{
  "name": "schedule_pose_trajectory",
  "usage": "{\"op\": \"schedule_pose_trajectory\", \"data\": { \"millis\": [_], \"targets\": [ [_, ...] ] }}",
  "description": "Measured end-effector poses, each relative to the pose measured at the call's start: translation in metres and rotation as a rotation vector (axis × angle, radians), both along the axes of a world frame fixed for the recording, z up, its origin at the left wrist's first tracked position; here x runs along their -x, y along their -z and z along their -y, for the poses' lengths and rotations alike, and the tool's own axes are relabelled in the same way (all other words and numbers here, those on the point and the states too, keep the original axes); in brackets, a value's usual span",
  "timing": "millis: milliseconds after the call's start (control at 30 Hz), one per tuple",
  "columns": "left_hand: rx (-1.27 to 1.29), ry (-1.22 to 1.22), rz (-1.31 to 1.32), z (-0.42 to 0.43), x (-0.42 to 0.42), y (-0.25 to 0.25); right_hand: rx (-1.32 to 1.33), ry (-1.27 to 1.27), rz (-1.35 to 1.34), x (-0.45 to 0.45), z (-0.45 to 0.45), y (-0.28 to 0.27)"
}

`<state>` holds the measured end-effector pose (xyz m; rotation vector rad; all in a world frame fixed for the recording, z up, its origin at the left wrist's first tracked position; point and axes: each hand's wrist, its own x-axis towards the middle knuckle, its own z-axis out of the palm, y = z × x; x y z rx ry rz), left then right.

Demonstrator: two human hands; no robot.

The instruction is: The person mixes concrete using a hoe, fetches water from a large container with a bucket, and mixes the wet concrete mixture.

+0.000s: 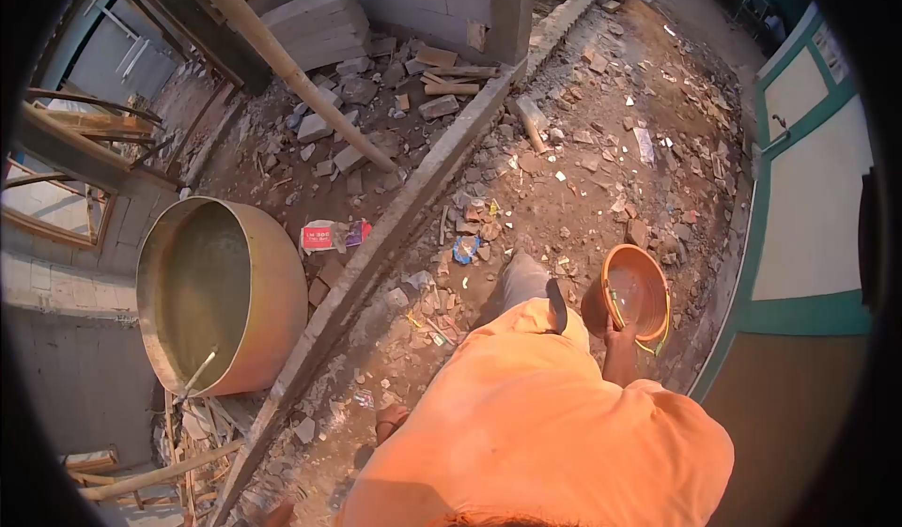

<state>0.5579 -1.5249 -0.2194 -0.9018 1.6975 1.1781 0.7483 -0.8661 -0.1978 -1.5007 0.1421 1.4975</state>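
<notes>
At the right of the head view, my right hand is closed on the near rim of an orange bucket. The bucket is tilted with its mouth partly toward me, and a yellow-green strip, perhaps its handle, hangs by the rim. A pale patch shows inside it; I cannot make out what it is. My left hand seems to be low beside my orange shirt, small and partly hidden, its fingers unclear. My trouser leg reaches forward over the rubble.
A large round tub lies tilted at the left, with a hose end in it. A low concrete beam crosses the rubble diagonally. A slanted pole stands beyond. A green-framed door is at the right. Loose bricks and litter cover the ground.
</notes>
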Motion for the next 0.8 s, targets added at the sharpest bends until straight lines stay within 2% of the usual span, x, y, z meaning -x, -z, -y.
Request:
{"op": "schedule_pose_trajectory", "data": {
  "millis": [100, 133, 167, 200, 233, 300, 367, 400, 433, 533, 633, 667, 767, 800],
  "targets": [
    [0.081, -0.243, -0.096, 0.01, 0.125, -0.007, 0.011, 0.124, 0.018, -0.01, -0.015, 0.007],
    [0.235, -0.314, -0.21, -0.006, 0.166, -0.02, 0.011, 0.159, 0.041, 0.0, -0.016, -0.012],
    [0.323, -0.24, -0.342, -0.049, 0.199, -0.067, 0.01, 0.191, 0.065, 0.006, -0.025, -0.02],
    [0.312, -0.324, -0.385, -0.075, 0.231, -0.085, 0.077, 0.214, -0.004, -0.008, -0.038, 0.003],
    [0.303, -0.411, -0.429, -0.102, 0.266, -0.095, 0.145, 0.235, -0.077, -0.018, -0.051, 0.022],
    [0.257, -0.634, -0.523, -0.174, 0.315, -0.098, 0.098, 0.212, -0.031, -0.007, -0.061, 0.024],
    [0.123, -0.648, -0.502, -0.271, 0.34, -0.092, 0.108, 0.221, -0.005, -0.011, -0.087, 0.008],
    [0.023, -0.581, -0.409, -0.316, 0.353, -0.075, 0.132, 0.261, -0.038, -0.002, -0.107, 0.002],
    [0.071, -0.405, -0.394, -0.384, 0.354, -0.073, 0.16, 0.301, -0.065, 0.003, -0.123, -0.007],
    [-0.12, 0.36, -0.207, -0.546, 0.361, -0.092, 0.072, 0.329, -0.031, 0.027, -0.172, -0.037],
    [-0.219, 0.517, -0.072, -0.631, 0.391, -0.082, 0.042, 0.368, -0.039, 0.057, -0.219, -0.05],
    [-0.159, 0.535, -0.098, -0.647, 0.407, -0.072, 0.049, 0.376, -0.048, 0.063, -0.232, -0.047],
    [-0.011, 0.475, -0.188, -0.682, 0.468, -0.036, -0.018, 0.408, -0.081, 0.093, -0.277, -0.041],
    [0.005, 0.369, -0.18, -0.689, 0.491, -0.013, -0.066, 0.419, -0.093, 0.101, -0.289, -0.033]
  ]
}}
